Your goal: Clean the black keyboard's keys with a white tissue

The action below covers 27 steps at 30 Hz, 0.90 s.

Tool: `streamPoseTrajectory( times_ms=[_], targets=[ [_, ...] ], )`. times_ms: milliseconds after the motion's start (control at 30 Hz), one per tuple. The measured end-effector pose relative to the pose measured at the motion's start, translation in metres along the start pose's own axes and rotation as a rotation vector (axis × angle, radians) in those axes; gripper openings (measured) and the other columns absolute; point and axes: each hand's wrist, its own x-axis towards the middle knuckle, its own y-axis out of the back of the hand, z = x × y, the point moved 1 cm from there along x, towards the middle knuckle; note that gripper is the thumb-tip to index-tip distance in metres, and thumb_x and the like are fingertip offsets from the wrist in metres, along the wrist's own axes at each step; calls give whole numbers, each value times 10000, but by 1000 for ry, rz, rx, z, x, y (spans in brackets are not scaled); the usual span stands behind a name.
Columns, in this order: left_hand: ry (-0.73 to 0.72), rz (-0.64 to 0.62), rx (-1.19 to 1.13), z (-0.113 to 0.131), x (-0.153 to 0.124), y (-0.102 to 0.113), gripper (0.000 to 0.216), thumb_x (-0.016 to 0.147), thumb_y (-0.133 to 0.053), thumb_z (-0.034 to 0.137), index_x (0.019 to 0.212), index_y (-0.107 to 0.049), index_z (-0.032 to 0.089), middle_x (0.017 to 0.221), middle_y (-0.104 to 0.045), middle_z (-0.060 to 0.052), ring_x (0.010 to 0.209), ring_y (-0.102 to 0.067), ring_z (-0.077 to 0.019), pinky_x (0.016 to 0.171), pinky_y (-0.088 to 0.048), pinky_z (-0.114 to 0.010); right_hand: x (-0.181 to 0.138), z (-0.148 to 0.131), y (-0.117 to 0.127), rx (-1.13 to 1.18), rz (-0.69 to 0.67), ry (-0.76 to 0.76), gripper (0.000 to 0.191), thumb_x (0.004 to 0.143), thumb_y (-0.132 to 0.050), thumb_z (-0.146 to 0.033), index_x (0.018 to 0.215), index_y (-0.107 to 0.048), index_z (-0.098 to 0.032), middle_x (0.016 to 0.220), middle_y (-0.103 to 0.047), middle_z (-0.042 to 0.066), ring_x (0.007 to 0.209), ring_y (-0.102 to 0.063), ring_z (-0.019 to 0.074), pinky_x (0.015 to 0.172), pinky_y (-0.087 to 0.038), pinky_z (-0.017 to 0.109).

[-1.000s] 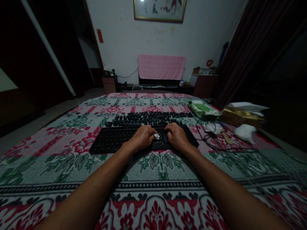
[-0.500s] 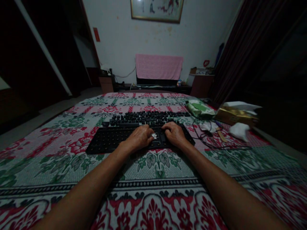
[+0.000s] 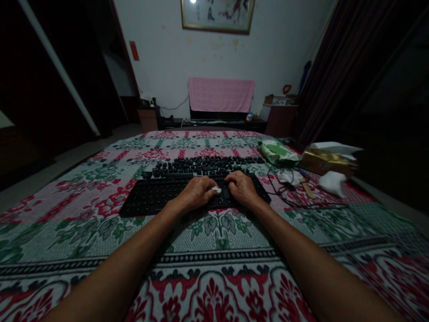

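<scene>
A black keyboard (image 3: 147,197) with its keycaps off lies on the patterned cloth in front of me. My left hand (image 3: 197,192) is closed on a small piece of white tissue (image 3: 217,190) and presses it against the keyboard, right of its middle. Curled over the right part of the keyboard, my right hand (image 3: 241,187) grips it; its fingertips are partly hidden. Loose black keycaps (image 3: 208,163) are spread in a band just beyond the far edge.
A green and white wipes pack (image 3: 278,152) and a gold tissue box (image 3: 328,158) stand at the right. Crumpled tissue (image 3: 332,183), a black cable (image 3: 284,201) and a flat wooden stick (image 3: 307,190) lie nearer. A pink towel (image 3: 221,95) hangs at the far wall.
My left hand has shifted the tissue slightly to the right across the keyboard. My right hand stays almost in place.
</scene>
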Motion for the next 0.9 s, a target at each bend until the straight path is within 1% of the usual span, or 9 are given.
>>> streamPoseTrajectory(
  times_ms=[67,133,233,333,433,500,600,733,900],
  targets=[
    [-28,10,-11,3,1,-3,226,839,-463,275,948,-645,195,881,-616,-29,823,-559,-138,751,-413,-235,0,-1,1,3,3,-2,291,688,-446,-46,831,-678,-148,903,-644,70,889,-568,168,851,-436,279],
    [-62,-25,29,8,1,-6,229,843,-452,263,950,-645,200,883,-594,-31,819,-550,-138,750,-413,-237,-1,-1,1,4,4,-3,289,689,-446,-43,829,-675,-150,904,-641,68,890,-567,163,850,-435,271],
    [-88,-94,140,14,0,-4,238,846,-421,228,914,-647,197,847,-556,-37,766,-530,-137,691,-410,-235,-1,-2,1,-4,4,2,280,694,-451,-44,823,-671,-161,907,-639,62,894,-566,160,856,-432,271],
    [-83,-111,216,16,-2,3,246,840,-399,192,859,-643,174,810,-528,-47,717,-507,-140,637,-396,-238,-1,-2,1,-2,-1,0,277,691,-457,-43,822,-671,-162,911,-637,61,895,-565,161,853,-433,273],
    [-68,-92,216,16,-3,8,248,834,-397,181,901,-636,174,813,-525,-50,732,-506,-148,648,-394,-247,-1,-3,1,0,-3,-2,279,693,-454,-41,827,-676,-144,911,-639,74,893,-566,165,849,-434,270],
    [-79,-106,204,17,-3,7,244,828,-406,178,920,-632,181,820,-526,-48,747,-509,-148,658,-393,-246,0,-3,1,-4,0,3,280,693,-453,-37,834,-677,-132,909,-640,80,895,-566,168,852,-431,269],
    [-97,-150,219,20,-4,6,222,820,-405,172,838,-627,175,810,-519,-46,709,-500,-139,620,-377,-240,-1,-2,1,-14,-1,4,282,690,-453,-34,835,-673,-133,915,-639,78,901,-564,168,857,-429,272],
    [-104,-186,244,24,-5,12,211,802,-405,144,754,-610,162,775,-511,-48,646,-482,-130,574,-358,-242,-1,-2,2,-9,-2,9,276,695,-452,-42,827,-667,-153,913,-635,63,901,-561,161,853,-430,267],
    [-107,-168,246,28,-6,14,216,808,-410,141,783,-624,163,789,-511,-52,666,-486,-134,591,-370,-244,-1,-3,2,-16,-8,10,270,693,-455,-47,819,-668,-156,908,-635,64,889,-561,162,843,-432,268]
  ],
)
